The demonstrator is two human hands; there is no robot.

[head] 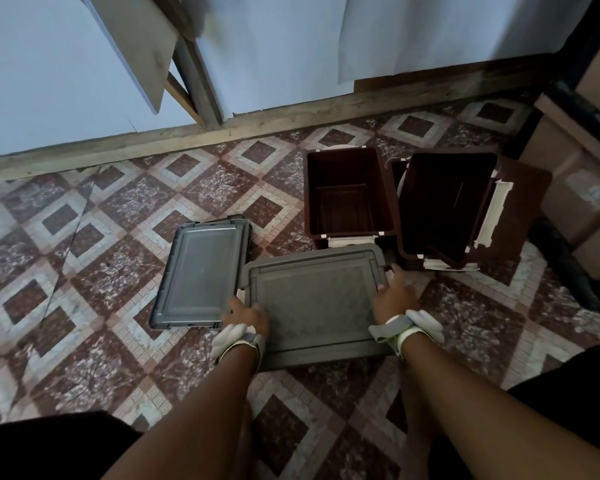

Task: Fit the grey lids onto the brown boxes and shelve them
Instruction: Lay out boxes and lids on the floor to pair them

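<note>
A: Two grey lids on the patterned floor (84, 258): near lid (314, 306) gripped at both short ends, spare lid (201, 275) just to its left, lying flat.

B: Boxes?

A: Two brown boxes, both lidless. Upright box (349, 194) sits just beyond the held lid; tilted box (444, 209) to its right, leaning.

B: Fingers?

A: Left hand (246, 315) curled over the left edge, right hand (394, 296) around the far-right corner. Narrow, clamped on the rim; fingertips underneath hidden.

B: Tip for the step?

A: Keep it level, line its corners over the upright box's rim, press evenly until the white latches (347, 241) can catch.
</note>
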